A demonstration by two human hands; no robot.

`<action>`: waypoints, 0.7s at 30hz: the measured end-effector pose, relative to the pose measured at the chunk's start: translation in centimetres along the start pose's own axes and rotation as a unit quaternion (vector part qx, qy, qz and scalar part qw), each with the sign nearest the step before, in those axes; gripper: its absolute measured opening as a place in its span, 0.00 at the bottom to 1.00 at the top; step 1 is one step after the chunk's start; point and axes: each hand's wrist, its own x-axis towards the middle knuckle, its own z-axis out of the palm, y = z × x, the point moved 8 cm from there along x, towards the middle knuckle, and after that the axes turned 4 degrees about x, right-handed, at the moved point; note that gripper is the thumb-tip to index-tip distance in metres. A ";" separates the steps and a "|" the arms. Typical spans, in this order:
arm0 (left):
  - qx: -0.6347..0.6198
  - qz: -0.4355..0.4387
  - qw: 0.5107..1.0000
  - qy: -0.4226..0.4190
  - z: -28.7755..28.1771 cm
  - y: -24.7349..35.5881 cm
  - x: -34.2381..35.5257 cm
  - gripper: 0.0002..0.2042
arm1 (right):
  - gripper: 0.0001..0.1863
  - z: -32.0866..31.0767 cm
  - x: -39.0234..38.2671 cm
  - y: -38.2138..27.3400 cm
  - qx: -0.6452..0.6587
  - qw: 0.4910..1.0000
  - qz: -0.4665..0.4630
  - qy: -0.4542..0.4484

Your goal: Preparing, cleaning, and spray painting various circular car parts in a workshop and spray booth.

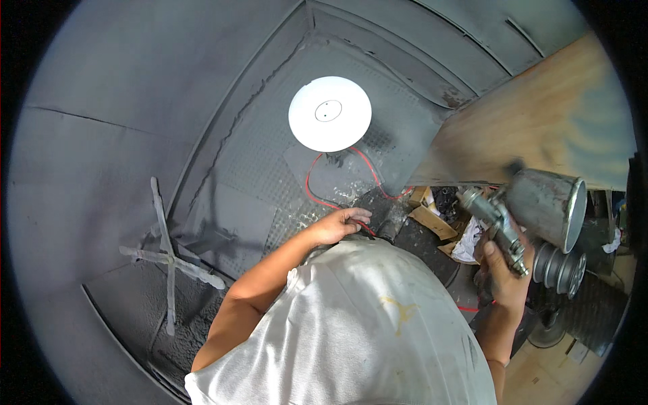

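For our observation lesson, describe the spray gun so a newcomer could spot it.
Start at the tan panel, upper right. Near its lower edge, the right hand grips the spray gun. Its large grey cup sets it apart from the ribbed spool below.

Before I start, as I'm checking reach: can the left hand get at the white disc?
Probably, perhaps with a lean: only the red hose shows between the left hand and the white disc.
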 end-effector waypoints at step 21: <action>-0.135 0.137 0.908 0.373 -20.3 8.6 -2.5 0.33 | 0.36 -0.5 0.2 0.5 0.013 1.000 0.009 -0.007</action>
